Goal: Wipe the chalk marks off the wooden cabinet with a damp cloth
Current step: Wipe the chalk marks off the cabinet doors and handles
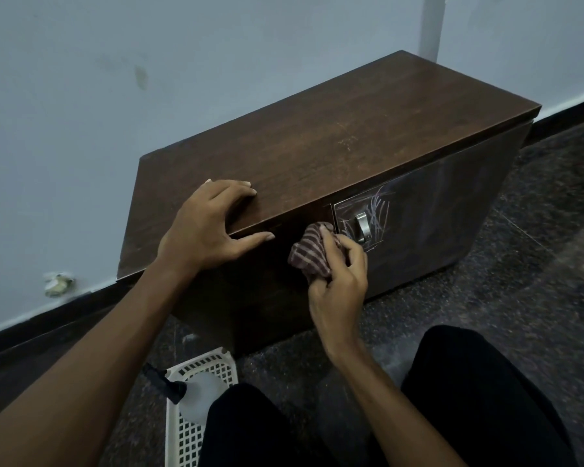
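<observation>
Dark brown wood fills the middle of my view: the cabinet (pixel 317 146) stands on a speckled dark floor (pixel 536 264), its back against a pale blue wall (pixel 115 96). I have 2 hands in view. My left hand (pixel 206 230) lies flat on the cabinet's top near the front edge, fingers straight and spread and holding nothing, while the thumb reaches along the front lip. My right hand (pixel 341 281) has its fingers and thumb curled tight round a bunched, striped cloth (pixel 309 252). The cloth is held against the cabinet's front face, right at the left edge of the door panel and just under the top's overhang.

The chalk marks (pixel 378 207) are pale scribbled lines on that door panel, crossing each other around a metal handle (pixel 363 225). The cloth sits just beside the handle on its left, at the near end of the scribbles; I cannot tell whether it covers any of them. The marks to the right of the handle and above it show plainly.

Low in the frame a white plastic basket (pixel 189 433) rests on the floor, with a pale spray bottle (pixel 199 396) with a black nozzle lying in it. My knees in black trousers (pixel 469 399) frame the bottom edge.
</observation>
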{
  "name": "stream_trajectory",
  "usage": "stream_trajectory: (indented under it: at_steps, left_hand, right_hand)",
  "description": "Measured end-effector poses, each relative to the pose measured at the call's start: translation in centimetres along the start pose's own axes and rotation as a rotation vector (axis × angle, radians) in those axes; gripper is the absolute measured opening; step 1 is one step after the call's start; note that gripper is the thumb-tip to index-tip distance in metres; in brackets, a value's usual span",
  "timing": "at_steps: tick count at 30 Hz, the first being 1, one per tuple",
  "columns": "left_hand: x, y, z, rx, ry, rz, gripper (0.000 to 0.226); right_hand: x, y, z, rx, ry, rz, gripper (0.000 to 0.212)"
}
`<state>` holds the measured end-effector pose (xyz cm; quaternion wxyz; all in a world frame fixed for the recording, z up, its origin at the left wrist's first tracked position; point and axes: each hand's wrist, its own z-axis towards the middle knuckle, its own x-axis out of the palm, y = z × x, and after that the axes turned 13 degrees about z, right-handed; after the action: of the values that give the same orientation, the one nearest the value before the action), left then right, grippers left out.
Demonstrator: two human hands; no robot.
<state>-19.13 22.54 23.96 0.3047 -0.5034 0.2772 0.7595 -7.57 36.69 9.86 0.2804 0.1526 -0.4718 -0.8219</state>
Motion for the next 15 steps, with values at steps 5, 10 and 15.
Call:
stream_trajectory:
  at_steps: [5, 10, 15]
  left_hand:
    - [-0.1, -0.1, 0.0, -0.009, 0.006, -0.008, 0.072]
    - [-0.2, -0.2, 0.0, -0.009, 0.005, -0.003, 0.072]
    - [0.0, 0.0, 0.0, -0.008, 0.000, 0.000, 0.073]
  right_hand:
    - [-1.4, -1.5, -1.3, 0.184, 0.076, 0.001, 0.062]
    - [-1.8, -1.2, 0.8, 0.225, 0.136, 0.017, 0.054]
    - [-2.3, -0.7, 1.9, 0.269, 0.264, -0.034, 0.061]
